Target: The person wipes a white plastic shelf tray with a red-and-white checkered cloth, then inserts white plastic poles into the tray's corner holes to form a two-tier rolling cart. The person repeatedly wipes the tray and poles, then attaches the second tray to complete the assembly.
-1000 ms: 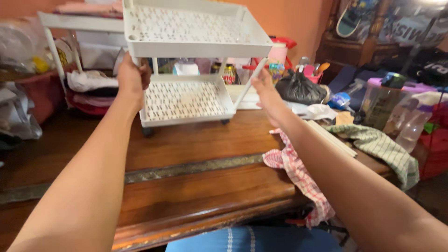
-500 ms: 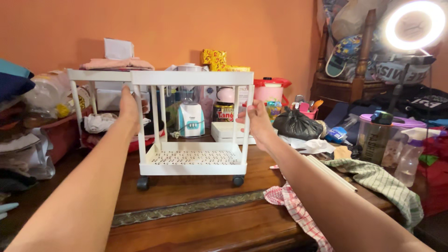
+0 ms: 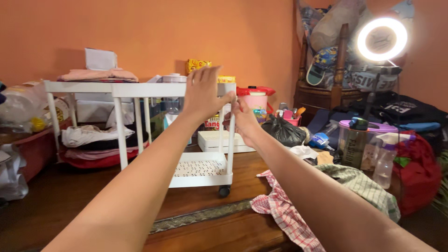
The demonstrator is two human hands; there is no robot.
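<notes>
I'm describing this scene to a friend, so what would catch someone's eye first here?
Both hands meet at the top right corner of a small white rolling cart standing on the dark wooden table: the left hand on its top shelf, the right hand at the corner post. A glowing ring light shines at upper right against the orange wall.

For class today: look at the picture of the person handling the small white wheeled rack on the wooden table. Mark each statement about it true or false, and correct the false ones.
1. The white rack stands upright on the wooden table. True.
2. The left hand rests on the rack's top tier. True.
3. The right hand holds the spray bottle. False: it is at the rack's right front post; the bottle stands apart, far to the right.
4. The ring light is switched off. False: it glows brightly.
5. A checked cloth lies on the table right of the rack. True.
6. The rack's bottom shelf is stacked with boxes. False: it looks bare.
</notes>
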